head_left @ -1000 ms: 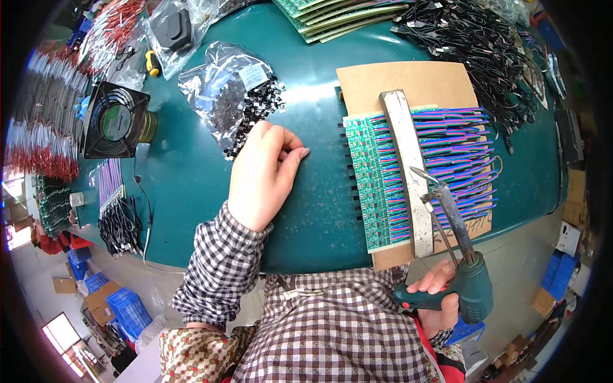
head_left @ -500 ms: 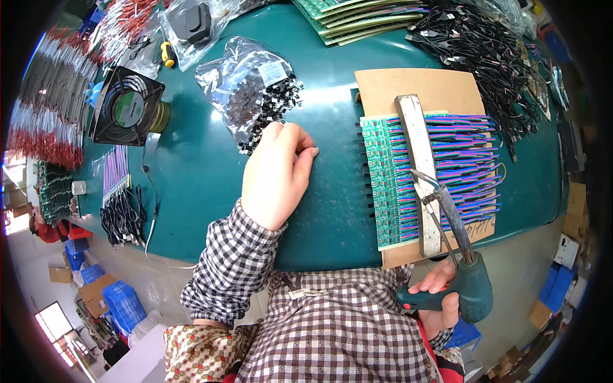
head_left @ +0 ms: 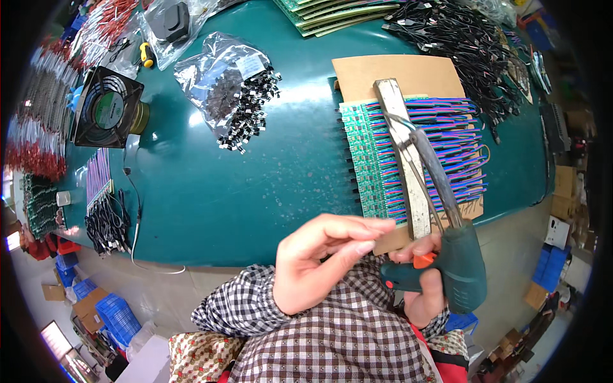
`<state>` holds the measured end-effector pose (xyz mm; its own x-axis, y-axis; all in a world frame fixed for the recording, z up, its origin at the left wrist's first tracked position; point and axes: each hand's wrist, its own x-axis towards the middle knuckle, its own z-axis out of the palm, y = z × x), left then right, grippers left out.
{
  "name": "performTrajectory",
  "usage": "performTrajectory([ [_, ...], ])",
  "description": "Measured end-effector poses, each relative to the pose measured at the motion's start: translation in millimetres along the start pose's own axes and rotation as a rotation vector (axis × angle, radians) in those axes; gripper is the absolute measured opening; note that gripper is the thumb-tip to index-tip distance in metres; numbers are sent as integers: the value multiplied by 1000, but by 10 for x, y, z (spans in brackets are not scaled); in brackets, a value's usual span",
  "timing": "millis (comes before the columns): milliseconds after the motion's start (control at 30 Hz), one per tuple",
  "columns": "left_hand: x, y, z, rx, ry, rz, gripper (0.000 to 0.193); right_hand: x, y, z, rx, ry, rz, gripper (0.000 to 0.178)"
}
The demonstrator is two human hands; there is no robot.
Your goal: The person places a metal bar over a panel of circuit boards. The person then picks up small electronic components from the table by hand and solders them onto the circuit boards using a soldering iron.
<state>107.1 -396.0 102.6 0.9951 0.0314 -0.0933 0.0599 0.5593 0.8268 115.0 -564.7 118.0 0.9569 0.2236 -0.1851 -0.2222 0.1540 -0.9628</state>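
Note:
My right hand (head_left: pixel 424 297) is wrapped round the handle of a dark green soldering gun (head_left: pixel 465 271) with an orange trigger. Its long metal tube and thin tip reach up over a worn metal bar (head_left: pixel 403 159). That bar lies across a row of green circuit boards (head_left: pixel 366 163) with blue, pink and black wires (head_left: pixel 447 137), all on a sheet of brown cardboard (head_left: pixel 402 73). My left hand (head_left: pixel 316 258) is near the cardboard's lower left corner, thumb and fingertips drawn together in a pinch. Whatever is between them, if anything, is too small to make out.
Small black connectors (head_left: pixel 246 115) spill from a clear plastic bag (head_left: pixel 214 80) on the green table (head_left: pixel 281 172). A black fan (head_left: pixel 108 108) stands at left, near wired boards (head_left: pixel 105 210). Black cables (head_left: pixel 460 51) and stacked circuit panels (head_left: pixel 332 16) lie at the back.
My left hand has left the connector pile and come down and right, near the cardboard's corner. The soldering gun's orange trigger now shows. The whole view has shifted slightly.

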Motion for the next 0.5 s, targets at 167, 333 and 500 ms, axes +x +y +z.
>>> performTrajectory([
  [167,-33,-121,-6,249,-52,92,19,90,-62,103,-131,0,2,35],
  [333,-44,-109,-2,352,-107,138,21,44,-67,124,-170,61,52,35],
  [500,-68,-89,1,429,-139,161,20,-13,-24,61,-188,66,-7,29],
])
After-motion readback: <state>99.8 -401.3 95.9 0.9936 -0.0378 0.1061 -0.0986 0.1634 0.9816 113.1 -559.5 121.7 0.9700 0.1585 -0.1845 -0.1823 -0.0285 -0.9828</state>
